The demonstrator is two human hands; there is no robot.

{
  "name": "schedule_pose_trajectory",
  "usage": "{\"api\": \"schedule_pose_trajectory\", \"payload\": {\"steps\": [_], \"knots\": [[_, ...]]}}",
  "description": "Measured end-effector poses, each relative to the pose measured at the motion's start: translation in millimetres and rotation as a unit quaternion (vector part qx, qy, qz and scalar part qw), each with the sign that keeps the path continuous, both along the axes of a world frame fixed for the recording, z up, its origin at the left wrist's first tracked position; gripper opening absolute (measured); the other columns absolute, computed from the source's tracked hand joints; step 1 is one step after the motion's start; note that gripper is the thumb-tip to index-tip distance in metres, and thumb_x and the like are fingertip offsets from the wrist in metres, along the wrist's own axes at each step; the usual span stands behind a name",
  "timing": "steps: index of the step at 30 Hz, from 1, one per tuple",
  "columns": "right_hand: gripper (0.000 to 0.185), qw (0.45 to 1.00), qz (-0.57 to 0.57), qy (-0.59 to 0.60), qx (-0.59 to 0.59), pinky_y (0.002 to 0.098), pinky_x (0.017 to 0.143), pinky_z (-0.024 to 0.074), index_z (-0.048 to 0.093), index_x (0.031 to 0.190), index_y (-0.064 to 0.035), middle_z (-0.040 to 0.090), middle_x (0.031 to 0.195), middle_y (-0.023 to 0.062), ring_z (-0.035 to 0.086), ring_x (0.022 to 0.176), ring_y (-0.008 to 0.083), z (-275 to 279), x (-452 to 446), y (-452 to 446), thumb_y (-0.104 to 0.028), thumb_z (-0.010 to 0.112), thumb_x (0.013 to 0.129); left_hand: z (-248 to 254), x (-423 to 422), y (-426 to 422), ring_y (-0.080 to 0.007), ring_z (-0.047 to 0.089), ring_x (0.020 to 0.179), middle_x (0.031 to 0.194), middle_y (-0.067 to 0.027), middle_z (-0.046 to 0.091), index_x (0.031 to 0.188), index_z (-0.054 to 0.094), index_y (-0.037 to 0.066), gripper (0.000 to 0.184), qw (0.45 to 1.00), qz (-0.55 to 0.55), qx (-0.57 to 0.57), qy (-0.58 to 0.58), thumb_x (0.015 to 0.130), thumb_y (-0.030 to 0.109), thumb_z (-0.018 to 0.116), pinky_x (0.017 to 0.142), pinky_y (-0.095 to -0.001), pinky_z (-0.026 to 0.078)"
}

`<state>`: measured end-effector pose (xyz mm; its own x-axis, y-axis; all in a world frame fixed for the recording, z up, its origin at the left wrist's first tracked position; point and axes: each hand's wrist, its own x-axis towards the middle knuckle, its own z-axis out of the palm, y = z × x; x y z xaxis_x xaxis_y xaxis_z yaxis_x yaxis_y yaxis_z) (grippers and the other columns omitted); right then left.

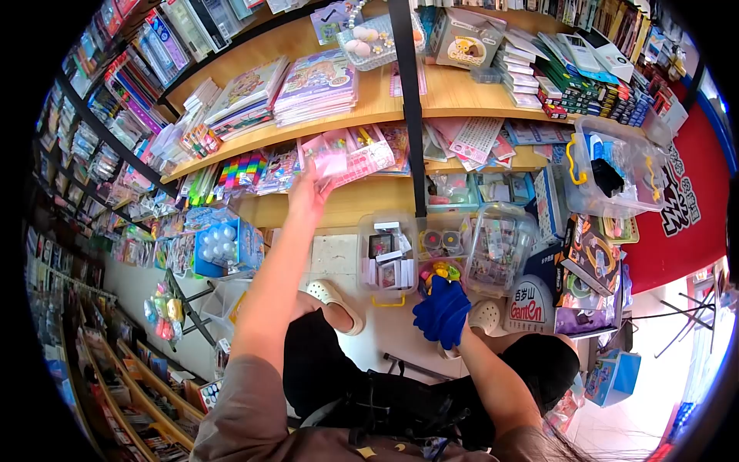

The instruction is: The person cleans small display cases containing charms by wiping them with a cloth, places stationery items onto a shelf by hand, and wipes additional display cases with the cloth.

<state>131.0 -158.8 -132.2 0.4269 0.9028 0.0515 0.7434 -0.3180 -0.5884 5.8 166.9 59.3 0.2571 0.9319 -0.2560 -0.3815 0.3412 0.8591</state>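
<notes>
My left hand reaches up to the lower shelf, closed on the near edge of a pink sticker pack. Beside that pack lies a pink printed sheet, partly under it; I cannot tell if my fingers touch this too. My right hand is low between my knees, largely hidden by a bunched blue cloth that it grips. Just beyond the cloth is a small yellow, green and pink item.
Clear plastic bins with small boxes stand on the floor ahead. A wooden shelf with stacked books crosses above, split by a black post. At right are a clear yellow-handled tub and a Ganten carton.
</notes>
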Motion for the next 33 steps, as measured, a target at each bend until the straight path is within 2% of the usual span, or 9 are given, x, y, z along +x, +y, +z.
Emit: {"api": "schedule_pose_trajectory", "payload": {"steps": [5,13,17,19,22,26,29,32,33], "knots": [[0.025,0.989,0.043,-0.133,-0.056,0.0351,0.069,0.0449,0.048,0.111,-0.0119,0.057,0.091,0.01,0.057,0.079,0.0275,20.5,7.0,-0.1,-0.022,0.051,0.087,-24.8,1.7,22.6,-0.0252,0.057,0.088,0.1,-0.0125,0.053,0.118,0.041,-0.001,0.039,0.991,0.027,0.031,0.127,0.089,0.018,0.06,0.076,-0.0363,0.056],[0.034,0.97,0.0,-0.238,-0.052,0.0369,0.07,0.0429,0.048,0.11,-0.0096,0.056,0.087,0.0088,0.055,0.079,0.0271,4.2,2.1,-0.5,-0.024,0.057,0.081,-22.8,0.4,-23.5,-0.0189,0.055,0.084,0.095,-0.0103,0.053,0.106,0.045,0.0,0.027,0.983,-0.01,0.051,0.178,0.081,0.0,0.055,0.071,-0.0349,0.054],[0.029,0.965,0.007,0.256,0.058,0.0365,0.066,0.0438,0.053,0.098,-0.0103,0.057,0.081,0.0072,0.056,0.074,0.0267,23.1,8.8,-0.1,-0.03,0.061,0.078,-23.6,18.5,-75.5,-0.0162,0.055,0.087,0.097,-0.006,0.054,0.103,0.05,0.007,0.022,0.869,-0.288,0.162,0.369,0.083,0.009,0.06,0.073,-0.0332,0.051],[0.026,0.772,-0.078,0.615,0.14,0.0365,0.061,0.0446,0.056,0.089,-0.0121,0.057,0.076,0.0057,0.057,0.07,0.0257,32.1,8.1,1.6,-0.033,0.063,0.075,9.7,32.4,-113.1,-0.0148,0.054,0.096,0.105,-0.0051,0.054,0.102,0.05,0.007,0.023,0.77,-0.435,0.323,0.338,0.084,0.014,0.062,0.077,-0.0308,0.049],[0.032,0.889,-0.109,0.422,0.139,0.0365,0.062,0.0447,0.056,0.091,-0.0116,0.058,0.078,0.0047,0.058,0.071,0.0241,-2.1,10.7,3.4,-0.036,0.066,0.073,86.6,34.2,-177.0,-0.0142,0.048,0.107,0.111,-0.0066,0.047,0.103,0.044,0.008,0.026,0.77,-0.545,0.32,0.088,0.086,0.013,0.063,0.089,-0.0316,0.044],[0.039,0.983,-0.102,0.106,0.106,0.0381,0.072,0.0437,0.054,0.099,-0.007,0.059,0.09,0.0068,0.058,0.081,0.0237,54.5,2.8,-1.5,-0.039,0.063,0.077,173.9,0.0,-243.0,-0.0236,0.038,0.116,0.121,-0.0146,0.037,0.104,0.039,0.01,0.053,0.744,-0.582,0.296,-0.14,0.07,0.026,0.076,0.099,-0.0405,0.03],[0.038,0.989,-0.075,0.078,0.104,0.0376,0.071,0.0439,0.054,0.099,-0.0078,0.059,0.089,0.0068,0.058,0.08,0.0235,96.2,0.6,-10.7,-0.037,0.064,0.076,186.8,-8.9,-275.2,-0.0389,0.046,0.114,0.121,-0.0243,0.041,0.1,0.048,0.011,0.057,0.748,-0.532,0.294,-0.266,0.064,0.043,0.078,0.102,-0.0538,0.03],[0.037,0.989,-0.042,0.094,0.104,0.0371,0.07,0.044,0.055,0.098,-0.0086,0.06,0.089,0.0068,0.058,0.079,0.0233,122.7,-0.5,-26.6,-0.035,0.064,0.075,177.6,-3.7,-293.5,-0.0333,0.044,0.112,0.11,-0.0222,0.05,0.1,0.043,0.01,0.057,0.734,-0.457,0.399,-0.305,0.068,0.043,0.076,0.099,-0.049,0.029],[0.036,0.989,-0.033,0.101,0.106,0.0369,0.069,0.044,0.055,0.098,-0.0089,0.06,0.088,0.0068,0.058,0.079,0.0233,128.6,-1.4,-33.3,-0.035,0.065,0.075,168.8,12.3,-280.5,-0.0289,0.041,0.115,0.1,-0.0194,0.058,0.1,0.039,0.009,0.057,0.671,-0.448,0.492,-0.327,0.071,0.043,0.074,0.097,-0.0434,0.028]]}}
